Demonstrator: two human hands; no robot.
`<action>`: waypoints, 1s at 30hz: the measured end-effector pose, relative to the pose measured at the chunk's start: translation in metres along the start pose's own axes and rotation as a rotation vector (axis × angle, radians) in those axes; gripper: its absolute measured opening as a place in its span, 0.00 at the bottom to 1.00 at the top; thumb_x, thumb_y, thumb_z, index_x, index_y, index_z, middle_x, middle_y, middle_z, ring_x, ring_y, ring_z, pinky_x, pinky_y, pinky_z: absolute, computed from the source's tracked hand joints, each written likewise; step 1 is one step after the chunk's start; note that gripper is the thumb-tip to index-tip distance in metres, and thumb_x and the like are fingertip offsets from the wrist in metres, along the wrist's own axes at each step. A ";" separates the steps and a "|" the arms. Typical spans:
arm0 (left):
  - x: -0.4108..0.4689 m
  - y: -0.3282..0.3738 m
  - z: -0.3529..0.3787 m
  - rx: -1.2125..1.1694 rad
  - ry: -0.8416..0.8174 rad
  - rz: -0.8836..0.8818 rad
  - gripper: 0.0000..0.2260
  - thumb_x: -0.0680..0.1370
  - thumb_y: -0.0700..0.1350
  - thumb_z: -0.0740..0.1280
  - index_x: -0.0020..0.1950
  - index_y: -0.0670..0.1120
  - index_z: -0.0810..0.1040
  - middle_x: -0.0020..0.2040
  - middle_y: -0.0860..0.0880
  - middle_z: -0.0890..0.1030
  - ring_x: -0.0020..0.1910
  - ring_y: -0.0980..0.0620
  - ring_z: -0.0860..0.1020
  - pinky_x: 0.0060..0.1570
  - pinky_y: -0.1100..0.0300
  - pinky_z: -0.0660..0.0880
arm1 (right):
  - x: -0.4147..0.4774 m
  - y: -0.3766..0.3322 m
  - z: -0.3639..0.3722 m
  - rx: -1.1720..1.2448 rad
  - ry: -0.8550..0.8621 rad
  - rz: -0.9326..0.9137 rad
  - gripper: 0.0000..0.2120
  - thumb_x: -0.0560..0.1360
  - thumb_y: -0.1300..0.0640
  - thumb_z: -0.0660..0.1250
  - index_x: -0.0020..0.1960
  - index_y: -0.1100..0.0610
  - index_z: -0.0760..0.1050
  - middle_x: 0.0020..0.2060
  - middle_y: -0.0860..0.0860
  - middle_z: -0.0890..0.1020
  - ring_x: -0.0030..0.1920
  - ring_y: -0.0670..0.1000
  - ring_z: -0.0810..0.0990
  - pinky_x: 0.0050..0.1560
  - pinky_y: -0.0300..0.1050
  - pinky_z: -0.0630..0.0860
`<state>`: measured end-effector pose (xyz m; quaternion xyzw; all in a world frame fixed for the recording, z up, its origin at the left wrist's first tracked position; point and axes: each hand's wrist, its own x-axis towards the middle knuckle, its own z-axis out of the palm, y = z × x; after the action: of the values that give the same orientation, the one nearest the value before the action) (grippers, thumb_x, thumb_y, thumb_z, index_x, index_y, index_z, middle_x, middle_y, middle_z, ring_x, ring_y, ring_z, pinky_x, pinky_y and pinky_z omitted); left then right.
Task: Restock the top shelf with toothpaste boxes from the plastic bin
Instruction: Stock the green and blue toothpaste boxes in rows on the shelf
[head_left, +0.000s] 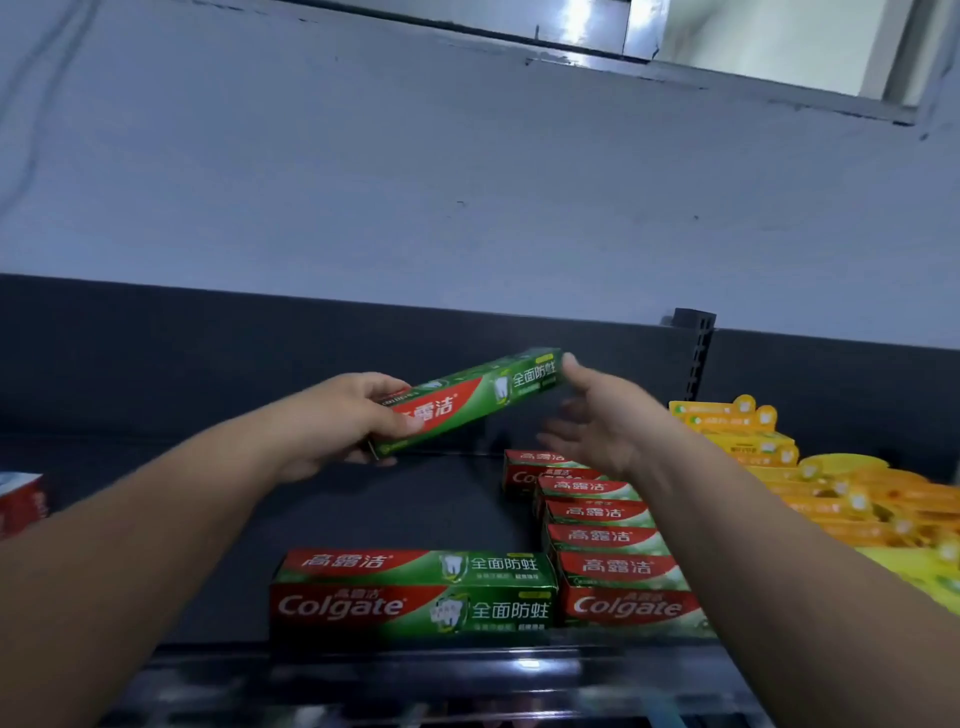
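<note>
My left hand grips the near end of a green and red toothpaste box, held tilted in the air above the dark top shelf. My right hand is spread open at the box's far end, one fingertip touching its corner. On the shelf below, a matching box lies lengthwise at the front edge. Right of it runs a row of several red and green toothpaste boxes with their ends facing me. The plastic bin is out of view.
Yellow and orange boxes fill the shelf at the right. A red and white box shows at the left edge. A black slotted upright rises at the back panel. A grey wall stands behind the shelf.
</note>
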<state>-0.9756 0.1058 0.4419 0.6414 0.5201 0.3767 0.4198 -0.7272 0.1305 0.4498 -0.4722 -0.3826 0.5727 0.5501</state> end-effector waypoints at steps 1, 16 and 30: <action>0.000 0.000 -0.008 -0.060 -0.015 -0.042 0.15 0.73 0.41 0.72 0.58 0.52 0.76 0.55 0.48 0.79 0.49 0.51 0.80 0.35 0.63 0.78 | 0.004 -0.003 -0.007 0.019 0.029 -0.035 0.27 0.78 0.51 0.66 0.74 0.56 0.61 0.73 0.58 0.63 0.66 0.65 0.70 0.46 0.56 0.78; 0.000 -0.017 -0.017 -0.123 0.405 -0.371 0.32 0.72 0.72 0.55 0.56 0.45 0.71 0.47 0.43 0.82 0.39 0.48 0.82 0.28 0.58 0.78 | -0.014 0.007 0.011 -0.690 -0.141 -0.103 0.10 0.80 0.64 0.58 0.52 0.56 0.77 0.48 0.61 0.83 0.49 0.58 0.83 0.60 0.54 0.77; -0.007 -0.066 -0.008 0.556 0.122 -0.440 0.33 0.79 0.66 0.48 0.70 0.43 0.70 0.68 0.43 0.73 0.64 0.43 0.72 0.66 0.48 0.66 | -0.043 0.035 0.016 -1.116 -0.139 -0.053 0.14 0.78 0.66 0.58 0.62 0.66 0.74 0.44 0.59 0.78 0.41 0.56 0.77 0.47 0.53 0.79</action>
<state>-1.0074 0.1067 0.3829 0.5799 0.7525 0.1591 0.2687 -0.7544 0.0860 0.4253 -0.6429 -0.6748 0.2993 0.2045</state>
